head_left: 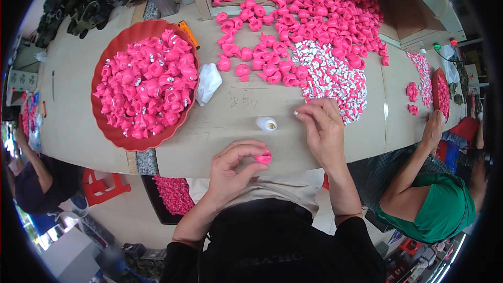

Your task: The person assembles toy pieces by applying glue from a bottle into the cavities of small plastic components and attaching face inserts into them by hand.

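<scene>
Near the table's front edge my left hand [230,172] pinches a hollow pink plastic piece [265,158] between thumb and fingers, its opening turned to the right. My right hand [326,128] is raised to the right of it, thumb and forefinger closed on a small white piece [296,113]. Between the hands stands a small white bottle [266,124] with a yellowish tip. Just beyond my right hand spreads a pile of small white-and-pink pieces [335,81]. Behind that lie many loose pink plastic pieces [293,26].
At the left, a red scalloped basin [99,118] is heaped with pink pieces. Beside it lie a crumpled white tissue [209,83] and an orange-handled tool [188,34]. Dark green toy vehicles [89,3] crowd the far left. A person in a green top [435,207] works at the right.
</scene>
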### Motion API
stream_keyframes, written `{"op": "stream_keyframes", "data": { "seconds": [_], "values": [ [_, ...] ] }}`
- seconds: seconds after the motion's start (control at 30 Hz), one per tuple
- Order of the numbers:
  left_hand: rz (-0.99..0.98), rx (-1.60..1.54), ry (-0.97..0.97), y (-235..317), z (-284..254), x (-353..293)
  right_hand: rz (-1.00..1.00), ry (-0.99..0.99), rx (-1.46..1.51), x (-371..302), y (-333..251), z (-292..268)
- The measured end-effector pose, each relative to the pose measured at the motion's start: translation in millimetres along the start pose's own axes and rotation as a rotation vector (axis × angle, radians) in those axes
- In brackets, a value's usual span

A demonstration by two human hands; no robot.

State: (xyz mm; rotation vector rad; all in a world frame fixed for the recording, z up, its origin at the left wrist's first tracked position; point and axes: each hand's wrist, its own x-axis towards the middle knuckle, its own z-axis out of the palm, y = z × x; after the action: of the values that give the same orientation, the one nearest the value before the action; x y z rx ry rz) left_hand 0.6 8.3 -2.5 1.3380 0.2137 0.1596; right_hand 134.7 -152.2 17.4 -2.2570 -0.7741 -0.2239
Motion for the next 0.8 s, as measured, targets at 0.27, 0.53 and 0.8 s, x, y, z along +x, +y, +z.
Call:
{"op": "stream_keyframes", "data": {
  "seconds": [0.27, 0.53, 0.8],
  "values": [
    [0.087, 0.217, -0.010, -3, 0, -1, 0.405, -0.329, 0.837, -41, -28, -7],
    [0.147, 0.281, 0.030, 2, 9, 1, 0.629, -0.357, 1.120, -48, -31, -2],
    [0.166, 0.368, -0.001, 2, 8, 2, 0.360, -0.426, 0.817, -41, -21, -7]
  ]
}}
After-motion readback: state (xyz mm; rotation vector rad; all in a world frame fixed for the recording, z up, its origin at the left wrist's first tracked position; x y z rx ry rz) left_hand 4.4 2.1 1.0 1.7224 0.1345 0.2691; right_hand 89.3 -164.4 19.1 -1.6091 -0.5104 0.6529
